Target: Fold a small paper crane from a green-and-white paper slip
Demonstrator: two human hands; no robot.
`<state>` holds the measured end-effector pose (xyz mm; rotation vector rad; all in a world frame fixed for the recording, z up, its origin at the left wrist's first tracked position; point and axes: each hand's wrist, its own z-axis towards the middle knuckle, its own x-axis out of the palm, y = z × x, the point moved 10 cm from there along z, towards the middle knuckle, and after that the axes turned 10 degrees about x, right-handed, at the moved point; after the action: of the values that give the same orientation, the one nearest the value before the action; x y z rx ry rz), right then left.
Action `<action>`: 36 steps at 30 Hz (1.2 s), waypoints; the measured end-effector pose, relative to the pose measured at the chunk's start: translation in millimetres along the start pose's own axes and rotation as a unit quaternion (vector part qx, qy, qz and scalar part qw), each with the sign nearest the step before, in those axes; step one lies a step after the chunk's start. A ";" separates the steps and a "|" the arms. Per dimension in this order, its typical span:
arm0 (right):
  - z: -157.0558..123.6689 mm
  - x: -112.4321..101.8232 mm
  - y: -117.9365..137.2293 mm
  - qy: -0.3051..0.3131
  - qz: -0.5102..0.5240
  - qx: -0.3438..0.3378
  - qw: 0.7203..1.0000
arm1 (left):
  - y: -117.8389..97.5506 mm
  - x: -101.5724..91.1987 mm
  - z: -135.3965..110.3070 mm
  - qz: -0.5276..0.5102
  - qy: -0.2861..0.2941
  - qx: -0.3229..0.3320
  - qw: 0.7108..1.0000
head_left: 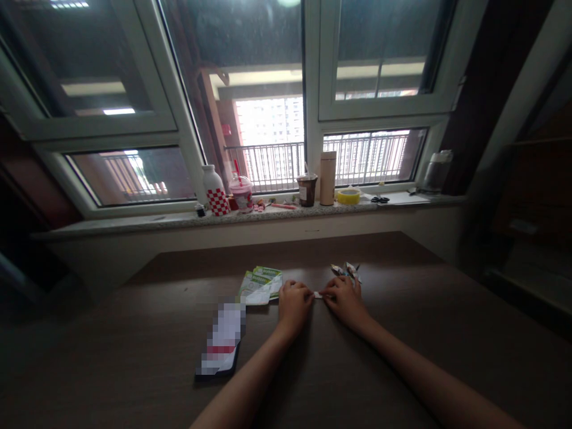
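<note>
My left hand (295, 302) and my right hand (346, 299) face each other low over the brown table, fingers curled in. Between their fingertips shows a small flat white piece (317, 295), pinched from both sides; its kind is too small to make out. Just left of my left hand lie several green-and-white packets (261, 285), overlapping one another. Beyond my right hand sit crumpled, shiny wrapper-like pieces (347, 271), partly hidden by its fingers.
A phone-like object (220, 342), its face blurred out, lies left of my left forearm on the table (147, 333). Along the windowsill stand a checkered bottle (215, 190), a pink drink cup (242, 193), a dark cup (307, 192), a tan flask (328, 179), yellow tape (348, 197) and scissors (379, 199).
</note>
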<state>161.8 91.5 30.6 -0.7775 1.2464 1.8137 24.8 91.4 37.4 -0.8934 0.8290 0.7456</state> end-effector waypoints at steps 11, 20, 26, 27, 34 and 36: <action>3.1 -0.5 -3.1 0.004 0.020 0.011 1.000 | 0.9 5.1 -1.5 0.004 0.011 -0.006 1.000; 3.6 -6.8 -6.2 -0.029 0.025 0.041 0.998 | -4.7 -1.5 -1.8 0.009 -0.004 0.003 1.000; 5.5 0.6 -6.0 -0.012 0.019 0.022 1.000 | -4.5 0.1 -5.2 -0.019 0.008 -0.011 1.000; 6.1 2.4 -6.6 -0.005 0.020 0.019 1.000 | -3.3 0.7 -5.5 -0.021 0.008 -0.016 1.000; 9.0 7.8 -12.9 0.013 0.017 0.023 1.000 | 2.3 1.6 -7.1 -0.025 -0.008 -0.032 0.999; 8.8 8.6 -11.7 0.014 0.012 0.020 1.000 | 1.3 1.2 -6.5 -0.025 -0.007 -0.029 0.999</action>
<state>167.2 104.5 21.0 -0.7704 1.3107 1.7981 22.5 86.6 33.5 -0.9566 0.7728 0.7345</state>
